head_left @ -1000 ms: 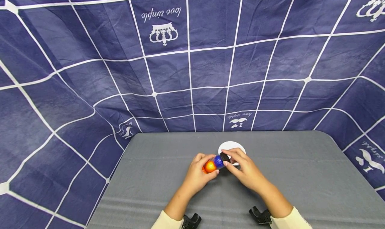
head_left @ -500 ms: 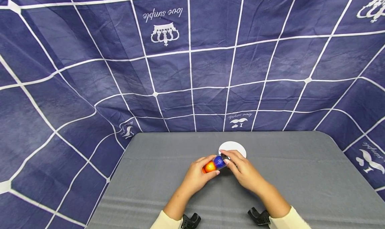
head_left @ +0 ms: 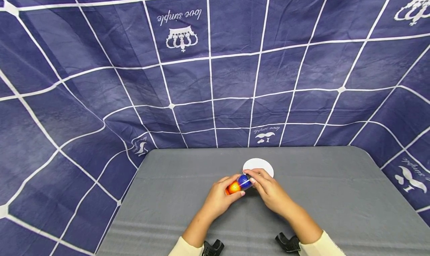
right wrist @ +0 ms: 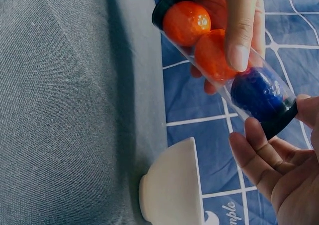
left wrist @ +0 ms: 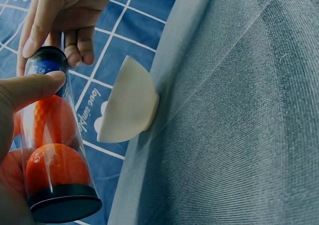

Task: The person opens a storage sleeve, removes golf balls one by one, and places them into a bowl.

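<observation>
Backdrop cloth [head_left: 235, 77]: navy with a white grid; spans from 9 o'clock through 12 to 3 o'clock in the head view.

Table [head_left: 188, 162]: grey covering; occupies the 6 o'clock sector.

Left hand [head_left: 219, 198]: located at 8 o'clock from the tube. Its thumb and fingers curl around the tube body and grip it.

Right hand [head_left: 273, 192]: located between 3 and 4 o'clock from the tube. Its thumb and fingertips pinch the blue-end cap.

Bowl [head_left: 258, 164]: white; stands upright on the table between 1 and 2 o'clock from the tube. The right hand partly covers it in the head view.

Tube [right wrist: 228, 84]: transparent; held tilted above the table, between the two hands and apart from the bowl. In the head view its axis runs from 8 to 2 o'clock.

Orange balls [right wrist: 187, 23]: two, inside the tube toward its 8 o'clock end.

Blue ball [right wrist: 256, 93]: inside the tube toward its 2 o'clock end.

Blue-end cap [right wrist: 280, 119] and orange-end cap [right wrist: 165, 10]: black; seated on opposite tube ends.
</observation>
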`<action>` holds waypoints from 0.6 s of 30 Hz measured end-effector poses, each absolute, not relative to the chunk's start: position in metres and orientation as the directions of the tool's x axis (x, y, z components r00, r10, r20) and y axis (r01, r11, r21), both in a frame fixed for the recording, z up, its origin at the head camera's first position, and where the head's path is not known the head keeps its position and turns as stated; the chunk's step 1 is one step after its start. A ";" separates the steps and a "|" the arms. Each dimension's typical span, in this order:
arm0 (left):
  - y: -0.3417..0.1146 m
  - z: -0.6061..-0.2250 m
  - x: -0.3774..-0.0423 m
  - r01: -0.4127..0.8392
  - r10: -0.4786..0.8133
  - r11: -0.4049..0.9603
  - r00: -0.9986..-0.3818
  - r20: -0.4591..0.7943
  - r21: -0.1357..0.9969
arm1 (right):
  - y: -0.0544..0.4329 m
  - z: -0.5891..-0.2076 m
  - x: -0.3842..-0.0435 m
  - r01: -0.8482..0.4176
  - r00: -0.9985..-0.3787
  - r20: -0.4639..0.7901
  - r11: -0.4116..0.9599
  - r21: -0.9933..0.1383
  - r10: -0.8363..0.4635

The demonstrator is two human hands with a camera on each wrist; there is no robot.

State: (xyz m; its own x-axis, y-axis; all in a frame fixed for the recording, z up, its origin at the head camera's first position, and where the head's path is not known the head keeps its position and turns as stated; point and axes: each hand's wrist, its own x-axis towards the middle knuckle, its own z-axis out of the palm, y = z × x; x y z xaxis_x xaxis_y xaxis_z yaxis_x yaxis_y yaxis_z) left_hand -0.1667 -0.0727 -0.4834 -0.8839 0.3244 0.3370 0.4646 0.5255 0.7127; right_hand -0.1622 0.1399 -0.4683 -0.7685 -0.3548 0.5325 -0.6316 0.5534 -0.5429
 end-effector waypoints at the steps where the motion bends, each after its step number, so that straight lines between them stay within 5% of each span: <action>1: -0.073 -0.483 -0.167 0.465 0.324 0.522 -0.883 0.339 0.715 | 0.140 -0.469 -0.162 -0.632 -0.768 0.534 0.551 -0.544 -0.354; 18: -0.070 -0.488 -0.165 0.446 0.315 0.489 -0.892 0.325 0.750 | 0.155 -0.464 -0.167 -0.562 -0.827 0.494 0.436 -0.703 -0.270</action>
State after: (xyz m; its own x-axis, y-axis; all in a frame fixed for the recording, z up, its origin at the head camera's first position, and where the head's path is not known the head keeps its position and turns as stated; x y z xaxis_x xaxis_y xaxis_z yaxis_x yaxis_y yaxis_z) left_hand -0.1653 -0.0700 -0.4880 -0.8917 0.3150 0.3249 0.4459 0.4886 0.7500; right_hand -0.1671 0.1547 -0.4637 -0.8266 -0.2698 0.4939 -0.5622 0.4364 -0.7025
